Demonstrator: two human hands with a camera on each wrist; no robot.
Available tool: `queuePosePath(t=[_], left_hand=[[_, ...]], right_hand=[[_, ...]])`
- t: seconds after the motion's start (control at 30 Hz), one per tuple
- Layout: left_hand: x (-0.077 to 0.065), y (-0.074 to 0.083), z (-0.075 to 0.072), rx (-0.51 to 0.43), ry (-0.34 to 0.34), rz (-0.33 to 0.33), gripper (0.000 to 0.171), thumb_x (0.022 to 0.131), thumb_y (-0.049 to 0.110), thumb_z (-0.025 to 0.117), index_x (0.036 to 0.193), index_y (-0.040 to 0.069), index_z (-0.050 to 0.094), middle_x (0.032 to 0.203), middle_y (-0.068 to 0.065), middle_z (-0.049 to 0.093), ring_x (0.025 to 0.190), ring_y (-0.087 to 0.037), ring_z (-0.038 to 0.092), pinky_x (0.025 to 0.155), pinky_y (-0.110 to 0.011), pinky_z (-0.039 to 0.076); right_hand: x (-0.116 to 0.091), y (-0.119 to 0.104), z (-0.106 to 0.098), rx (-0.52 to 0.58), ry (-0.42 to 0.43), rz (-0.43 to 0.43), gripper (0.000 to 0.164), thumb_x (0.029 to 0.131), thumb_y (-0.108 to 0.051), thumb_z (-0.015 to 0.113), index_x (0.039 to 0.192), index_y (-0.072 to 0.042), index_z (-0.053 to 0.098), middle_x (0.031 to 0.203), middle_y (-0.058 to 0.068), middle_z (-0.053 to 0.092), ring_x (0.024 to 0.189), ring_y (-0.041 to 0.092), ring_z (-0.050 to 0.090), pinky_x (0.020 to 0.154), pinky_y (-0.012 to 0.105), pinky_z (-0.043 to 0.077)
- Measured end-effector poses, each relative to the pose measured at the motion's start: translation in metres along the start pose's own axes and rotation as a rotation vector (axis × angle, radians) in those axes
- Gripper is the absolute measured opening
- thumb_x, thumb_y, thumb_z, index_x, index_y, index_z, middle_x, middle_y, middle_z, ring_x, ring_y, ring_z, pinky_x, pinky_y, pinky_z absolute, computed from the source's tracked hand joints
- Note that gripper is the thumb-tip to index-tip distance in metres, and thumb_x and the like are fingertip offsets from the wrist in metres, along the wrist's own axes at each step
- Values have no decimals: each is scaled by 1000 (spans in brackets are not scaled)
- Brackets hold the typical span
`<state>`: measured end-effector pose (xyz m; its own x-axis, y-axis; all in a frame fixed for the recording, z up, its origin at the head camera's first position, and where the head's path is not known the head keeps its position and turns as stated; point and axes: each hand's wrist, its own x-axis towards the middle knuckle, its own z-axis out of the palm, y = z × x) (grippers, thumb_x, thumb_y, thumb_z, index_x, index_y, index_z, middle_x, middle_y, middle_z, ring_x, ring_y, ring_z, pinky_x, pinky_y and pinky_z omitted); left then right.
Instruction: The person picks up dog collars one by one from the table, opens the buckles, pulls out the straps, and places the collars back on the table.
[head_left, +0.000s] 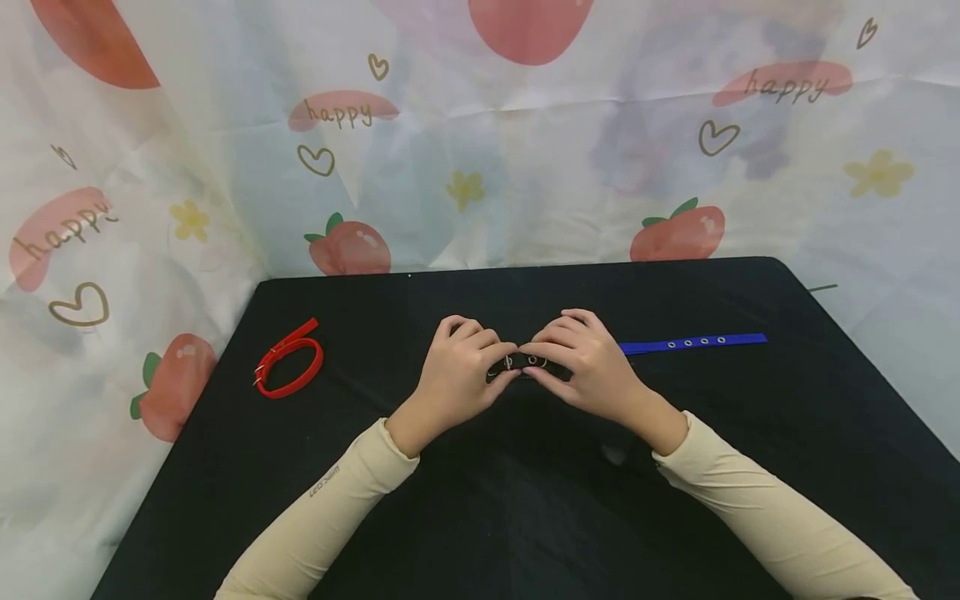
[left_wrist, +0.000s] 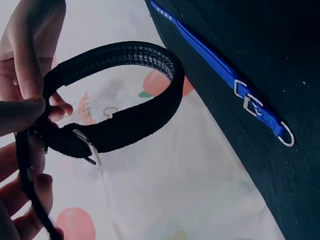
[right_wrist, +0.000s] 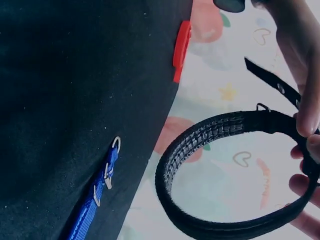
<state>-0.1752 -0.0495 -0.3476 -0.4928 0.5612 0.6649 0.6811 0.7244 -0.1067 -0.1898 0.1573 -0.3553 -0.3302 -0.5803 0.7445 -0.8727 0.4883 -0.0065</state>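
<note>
A black collar (head_left: 519, 362) with metal eyelets and a buckle is held up between both hands over the middle of the table. My left hand (head_left: 459, 367) pinches one part between thumb and fingers. With thumb and forefinger, my right hand (head_left: 600, 367) pinches the part beside it. In the left wrist view the black collar (left_wrist: 145, 120) bends round into a loop, a metal ring hanging from it. The right wrist view shows the padded inside of the black collar (right_wrist: 220, 130) and its eyeleted end sticking out. Fingers partly cover the buckle.
A red collar (head_left: 318, 367), curled into a loop, lies on the black table (head_left: 510, 500) at the left. Stretched out at the right is a blue collar (head_left: 735, 340), partly behind my right hand; its buckle and metal rings show in the wrist views. A printed curtain (head_left: 525, 192) stands behind.
</note>
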Motion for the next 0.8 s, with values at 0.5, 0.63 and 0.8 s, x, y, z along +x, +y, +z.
queuePosePath(t=[0.5,0.63,0.8], left_hand=[[-2,-5,-1,-40,4,-12,22,75,30,78,92,17,74,81,5,70,80,-14,58,92,-38,42],[-3,-6,-2,-35,7,-25,22,74,30,79,92,19,74,80,6,70,80,-14,58,92,-38,43],[-6,-6,-1,-42,23,-25,22,74,29,80,92,18,74,79,6,69,80,-14,58,92,-38,43]], right_hand=[[8,0,3,44,11,-5,18,84,-26,70,91,-9,72,86,3,67,85,22,60,92,54,42],[9,0,1,-37,13,-48,20,71,-17,79,87,-9,72,83,4,67,82,23,61,92,53,43],[7,1,-1,-78,30,-77,26,91,-31,61,88,-8,73,80,6,68,79,24,62,90,55,44]])
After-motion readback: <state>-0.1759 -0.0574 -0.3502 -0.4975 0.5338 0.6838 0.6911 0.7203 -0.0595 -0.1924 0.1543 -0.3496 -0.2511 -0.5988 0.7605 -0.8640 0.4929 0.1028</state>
